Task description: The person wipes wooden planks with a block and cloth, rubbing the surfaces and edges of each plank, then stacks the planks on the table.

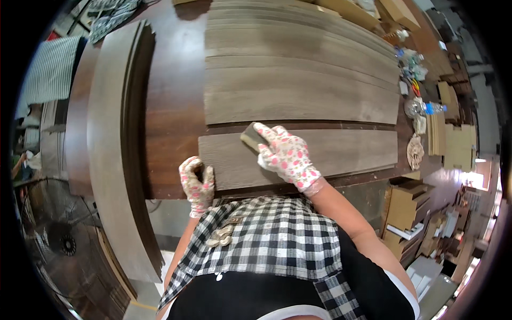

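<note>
My right hand (pixel 288 154), in a white floral glove, grips a small sanding block (pixel 250 136) with a dark top and a pale side. The block rests on a grey-brown wooden plank (pixel 352 149) lying lengthwise in front of me, toward its left part. My left hand (pixel 198 181), gloved alike, stands at the plank's near left corner. Its fingers are curved, with a gap between thumb and fingers and nothing seen in it. Whether it touches the plank's edge I cannot tell.
Many similar planks (pixel 298 80) lie overlapped beyond mine. Long boards (pixel 109 133) are stacked at the left, jutting past the brown table's (pixel 173 122) near edge. Plastic bottles (pixel 416 108) and a crumpled cloth (pixel 415 151) line the right edge. A large fan (pixel 66 244) stands lower left; cardboard boxes (pixel 405 205) lower right.
</note>
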{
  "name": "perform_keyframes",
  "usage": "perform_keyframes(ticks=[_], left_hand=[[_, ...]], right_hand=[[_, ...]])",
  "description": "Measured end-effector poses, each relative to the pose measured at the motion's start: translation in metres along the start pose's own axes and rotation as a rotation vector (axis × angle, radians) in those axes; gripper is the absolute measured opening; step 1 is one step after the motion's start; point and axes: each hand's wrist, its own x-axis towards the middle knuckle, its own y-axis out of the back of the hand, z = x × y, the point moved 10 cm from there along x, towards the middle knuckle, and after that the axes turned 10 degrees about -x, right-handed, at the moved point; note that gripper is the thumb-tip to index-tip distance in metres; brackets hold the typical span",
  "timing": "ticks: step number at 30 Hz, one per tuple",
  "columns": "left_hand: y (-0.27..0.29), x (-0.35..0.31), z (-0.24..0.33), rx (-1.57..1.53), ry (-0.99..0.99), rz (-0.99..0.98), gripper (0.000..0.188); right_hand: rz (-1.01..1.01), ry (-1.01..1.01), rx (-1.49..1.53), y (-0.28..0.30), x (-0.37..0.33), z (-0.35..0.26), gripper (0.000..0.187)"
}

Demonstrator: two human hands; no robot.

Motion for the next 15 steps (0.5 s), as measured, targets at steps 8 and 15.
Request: perform_keyframes(ticks=[8, 15], left_hand=[[-0.005, 0.012, 0.057, 0.546, -0.333, -0.085, 0.031], [-0.068, -0.015, 0.077, 0.329, -0.417, -0.402, 0.031]], right_hand=[[-0.024, -0.198, -0.4, 0.053, -0.037, 0.133, 0.036], [0.05, -0.068, -0.164, 0.026, -0.038, 0.092, 0.031]])
